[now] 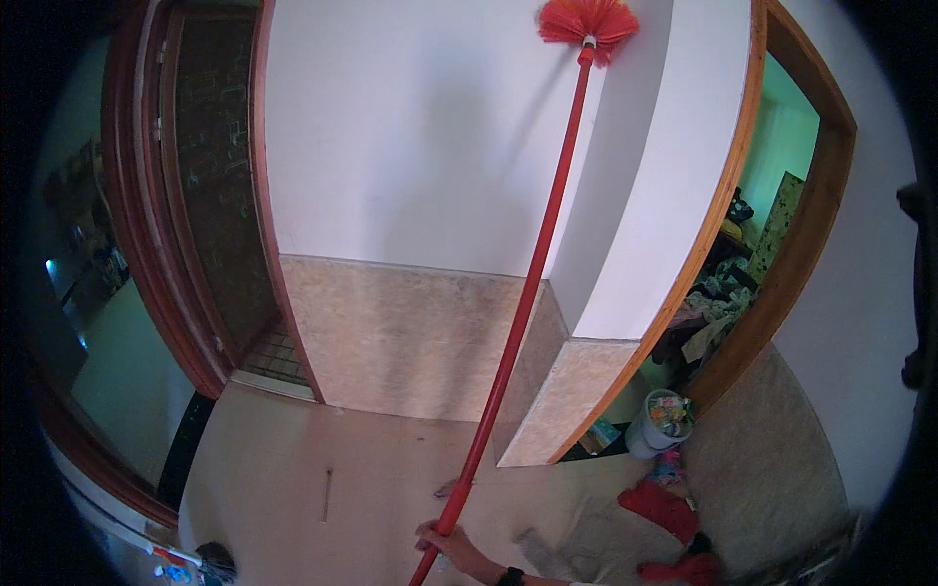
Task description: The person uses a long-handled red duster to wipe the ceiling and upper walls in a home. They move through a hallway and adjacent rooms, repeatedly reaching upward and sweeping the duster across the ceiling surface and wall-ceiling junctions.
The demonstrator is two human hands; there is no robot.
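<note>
A long red pole [524,300] slants up across the middle of the view from the bottom edge. My right hand [456,551], with a black band at the wrist, is closed around its lower part. At the pole's far end, a round head of red bristles [590,22] is up by the white wall [352,146], near the corner where the wall steps out. Whether the bristles touch the wall, I cannot tell. My left hand is out of view.
Wooden door frames stand left [132,183] and right [799,308]. A full bucket [645,432] sits by the right doorway, near red items [659,509] and grey cloth [601,542] on the floor. A thin stick [327,494] and a dark-bristled brush [216,562] lie further left.
</note>
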